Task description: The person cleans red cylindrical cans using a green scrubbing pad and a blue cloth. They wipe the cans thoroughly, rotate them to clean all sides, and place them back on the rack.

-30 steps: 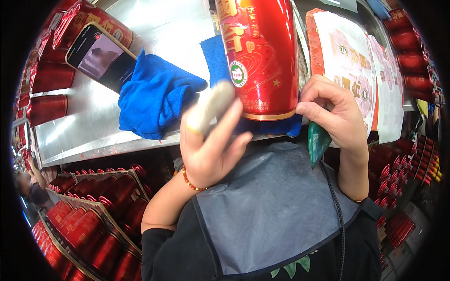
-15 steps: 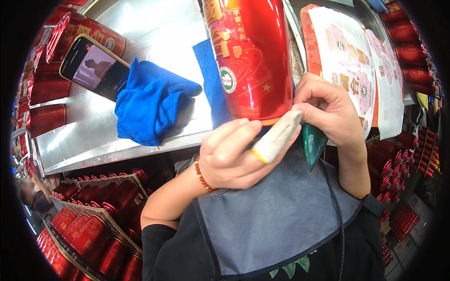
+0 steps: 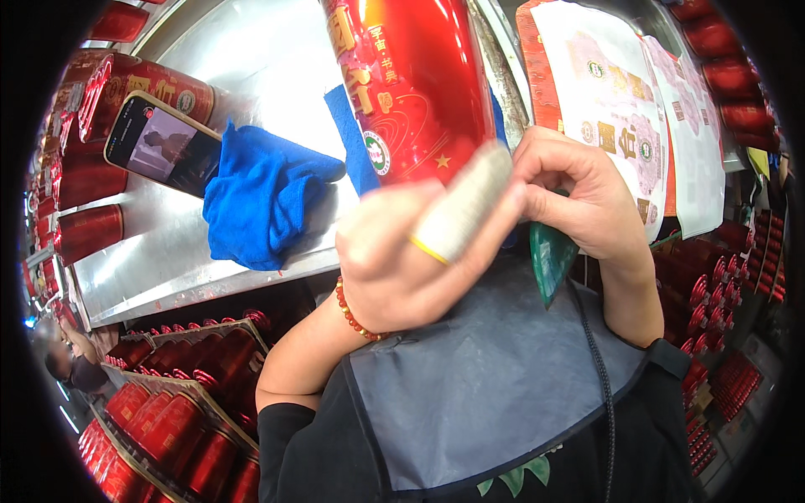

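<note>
A large red canister (image 3: 419, 101) with gold print lies on the metal table in front of me. My left hand (image 3: 411, 251), smeared by motion, covers its near end; one finger wears a white finger cot (image 3: 470, 205) with a yellow rim. Beside the canister's near right edge, my right hand (image 3: 574, 189) is closed in a pinch. A pointed green scraper (image 3: 553, 256) hangs below its palm, gripped by the curled fingers. Whatever the fingertips pinch cannot be made out. The tips of both hands nearly meet.
Left of the canister, a crumpled blue cloth (image 3: 264, 197) partly covers a phone (image 3: 163, 144) on the metal table (image 3: 201, 277). Printed sheets (image 3: 604, 92) lie to the right. Red canisters (image 3: 180, 419) fill trays below left, and another person (image 3: 80, 360) is at far left.
My left hand has moved up over the canister's near end and is blurred. In view, the canister has shifted left. The right hand keeps its pinch and the green scraper.
</note>
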{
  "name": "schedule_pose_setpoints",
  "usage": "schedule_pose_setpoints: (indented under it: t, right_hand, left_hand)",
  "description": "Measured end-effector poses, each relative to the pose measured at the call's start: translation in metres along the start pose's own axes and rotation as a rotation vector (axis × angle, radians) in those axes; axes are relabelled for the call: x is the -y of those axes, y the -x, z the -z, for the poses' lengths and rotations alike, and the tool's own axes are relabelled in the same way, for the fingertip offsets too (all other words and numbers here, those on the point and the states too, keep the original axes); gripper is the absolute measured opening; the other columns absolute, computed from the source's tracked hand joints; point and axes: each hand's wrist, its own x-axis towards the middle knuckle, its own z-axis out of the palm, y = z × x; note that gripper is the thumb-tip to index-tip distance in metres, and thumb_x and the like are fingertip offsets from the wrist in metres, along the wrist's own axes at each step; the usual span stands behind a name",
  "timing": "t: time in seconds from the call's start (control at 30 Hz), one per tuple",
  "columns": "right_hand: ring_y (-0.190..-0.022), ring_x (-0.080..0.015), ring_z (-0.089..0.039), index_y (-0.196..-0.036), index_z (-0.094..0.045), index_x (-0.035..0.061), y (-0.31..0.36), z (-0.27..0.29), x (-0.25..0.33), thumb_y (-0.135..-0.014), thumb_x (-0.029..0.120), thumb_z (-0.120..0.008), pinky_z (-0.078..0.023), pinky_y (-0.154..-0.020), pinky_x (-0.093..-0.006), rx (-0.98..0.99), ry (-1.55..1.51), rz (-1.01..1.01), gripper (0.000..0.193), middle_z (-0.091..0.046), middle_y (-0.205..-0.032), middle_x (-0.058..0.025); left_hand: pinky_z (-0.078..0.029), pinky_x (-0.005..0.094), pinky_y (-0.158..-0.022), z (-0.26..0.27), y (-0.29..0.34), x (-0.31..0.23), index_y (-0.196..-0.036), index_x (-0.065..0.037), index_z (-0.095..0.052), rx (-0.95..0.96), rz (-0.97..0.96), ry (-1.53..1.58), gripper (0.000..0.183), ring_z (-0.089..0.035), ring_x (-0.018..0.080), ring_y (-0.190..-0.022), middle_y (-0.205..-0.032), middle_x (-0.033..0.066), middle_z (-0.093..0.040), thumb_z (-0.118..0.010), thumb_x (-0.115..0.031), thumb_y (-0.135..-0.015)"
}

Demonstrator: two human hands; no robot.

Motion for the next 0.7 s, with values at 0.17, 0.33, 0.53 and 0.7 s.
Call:
schedule_pose_setpoints:
  t: [0.17, 0.33, 0.53, 0.7]
  right_hand:
    - [-0.078, -0.0075, -0.058, -0.086, -0.066, -0.0014, 0.004, 0.008, 0.007, -0.091, 0.004, -0.076, -0.045, -0.068, -0.0214, 0.042, 0.037, -0.032, 0.012, -0.059, -0.093, -0.0037]
    - [-0.078, -0.0069, -0.058, -0.086, -0.066, -0.0016, 0.003, 0.009, 0.007, -0.091, 0.002, -0.075, -0.045, -0.068, -0.0210, 0.038, 0.029, -0.034, 0.010, -0.059, -0.093, -0.0037]
    - [-0.068, -0.0011, -0.052, -0.084, -0.070, 0.0021, 0.003, 0.002, 0.004, -0.089, 0.010, -0.081, -0.038, -0.060, -0.0191, -0.002, -0.006, 0.008, 0.015, -0.058, -0.083, 0.0032]
    - [-0.069, -0.0007, -0.051, -0.083, -0.069, 0.0019, 0.003, 0.003, 0.008, -0.090, 0.009, -0.081, -0.038, -0.060, -0.0189, 0.016, -0.033, -0.026, 0.015, -0.057, -0.084, 0.0037]
  left_hand:
    - [-0.046, 0.0394, -0.104, -0.006, 0.001, 0.012, -0.134, -0.004, -0.068, -0.063, 0.126, -0.046, 0.080, -0.055, 0.0300, -0.123, -0.141, 0.0112, -0.061, -0.092, -0.040, -0.067]
    - [-0.045, 0.0411, -0.111, 0.002, 0.017, 0.012, -0.144, 0.003, -0.055, -0.033, 0.328, 0.138, 0.092, -0.053, 0.0350, -0.134, -0.145, 0.0181, -0.057, -0.092, -0.036, -0.069]
    - [-0.042, 0.0411, -0.115, -0.007, 0.032, 0.015, -0.146, 0.005, -0.051, -0.132, 0.437, 0.392, 0.093, -0.050, 0.0360, -0.139, -0.149, 0.0227, -0.052, -0.093, -0.029, -0.071]
    - [-0.042, 0.0415, -0.115, -0.009, 0.034, 0.015, -0.147, 0.005, -0.050, -0.129, 0.454, 0.415, 0.093, -0.049, 0.0360, -0.139, -0.151, 0.0226, -0.050, -0.093, -0.029, -0.072]
